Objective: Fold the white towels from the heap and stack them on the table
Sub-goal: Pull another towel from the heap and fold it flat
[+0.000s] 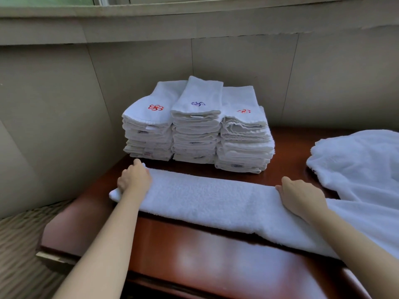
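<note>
Long white terry towel (207, 199), already folded into a narrow strip, lies across the glossy red-brown wooden worktop (194, 255), spanning from one hand to the other.

Left hand (135, 179) sits on the strip's left end, fingers curled over the far edge, so it looks like a grip on the cloth. Right hand (302, 197) lies on the strip further along, fingers pointing inward toward the left hand and bent at the tips. Whether it pinches or just presses, I cannot tell.

Beyond both hands: three neat stacks of folded white towels (197, 134), tops embroidered red, blue, red. Outboard of the right hand: loose heap of unfolded white towels (356, 169), touching the strip's right portion.

Step in hand, by my read: crosswise fold of the strip.

- Square the long edges first and smooth out ripples.
- Lift the left end by both corners and bring it over toward the right hand, edges matched.
- Keep the right hand down as an anchor so the strip doesn't skid on the slick top.
- Pull the strip's right end free of the heap before folding, or it may drag loose cloth in.
</note>
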A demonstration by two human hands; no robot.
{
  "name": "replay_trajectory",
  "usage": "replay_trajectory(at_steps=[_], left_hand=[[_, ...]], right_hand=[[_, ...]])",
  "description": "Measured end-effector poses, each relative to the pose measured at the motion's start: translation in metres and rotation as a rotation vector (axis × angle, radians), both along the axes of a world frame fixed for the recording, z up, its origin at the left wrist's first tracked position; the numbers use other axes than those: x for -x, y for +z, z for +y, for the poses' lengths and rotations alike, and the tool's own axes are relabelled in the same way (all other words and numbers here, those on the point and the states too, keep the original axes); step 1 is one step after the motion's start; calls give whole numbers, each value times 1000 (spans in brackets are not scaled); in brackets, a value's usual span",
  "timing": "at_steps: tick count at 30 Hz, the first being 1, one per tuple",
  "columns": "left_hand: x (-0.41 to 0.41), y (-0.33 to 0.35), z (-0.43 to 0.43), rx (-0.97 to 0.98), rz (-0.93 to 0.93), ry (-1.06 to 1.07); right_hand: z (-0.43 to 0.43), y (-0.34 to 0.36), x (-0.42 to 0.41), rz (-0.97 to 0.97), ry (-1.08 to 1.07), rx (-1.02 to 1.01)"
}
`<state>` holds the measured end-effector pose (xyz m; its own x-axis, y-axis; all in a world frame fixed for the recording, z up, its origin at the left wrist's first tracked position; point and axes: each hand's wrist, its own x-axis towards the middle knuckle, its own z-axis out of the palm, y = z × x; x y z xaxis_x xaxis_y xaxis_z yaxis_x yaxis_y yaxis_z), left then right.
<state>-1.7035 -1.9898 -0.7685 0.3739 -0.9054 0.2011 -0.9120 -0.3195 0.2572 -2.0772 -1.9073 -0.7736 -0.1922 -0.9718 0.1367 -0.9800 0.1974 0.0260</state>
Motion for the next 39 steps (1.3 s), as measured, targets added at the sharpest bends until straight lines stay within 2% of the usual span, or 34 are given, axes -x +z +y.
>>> replay_trajectory(at_steps=[6,10,14,16,18,20,21,26,32,35,37,39], left_hand=[[-7,3,-4,47,35,-18],[3,1,-4,57,-1,-5],[31,8,7,64,-302,38],[67,10,17,48,-372,-110],[116,3,32,-32,-207,-349],[163,-4,53,-243,-15,-532],[180,-9,62,-313,-1,-582],[179,-16,77,-299,-63,-660],[161,-14,87,-271,-81,-710],[163,-15,89,-242,-86,-700],[166,-16,90,-237,-82,-697],[167,-16,91,-227,-84,-691]], right_hand=[[0,9,12,-163,19,-48],[4,6,4,-80,-20,-33],[10,4,-1,9,-50,51],[16,5,-4,33,-65,67],[24,7,-5,36,-81,55],[36,10,-2,34,-47,19],[43,12,1,35,-14,-6],[92,29,26,-22,12,-113],[156,60,73,-202,-185,-287],[190,76,122,-413,-329,-355],[210,79,153,-512,-444,-262],[219,76,177,-510,-558,-78]])
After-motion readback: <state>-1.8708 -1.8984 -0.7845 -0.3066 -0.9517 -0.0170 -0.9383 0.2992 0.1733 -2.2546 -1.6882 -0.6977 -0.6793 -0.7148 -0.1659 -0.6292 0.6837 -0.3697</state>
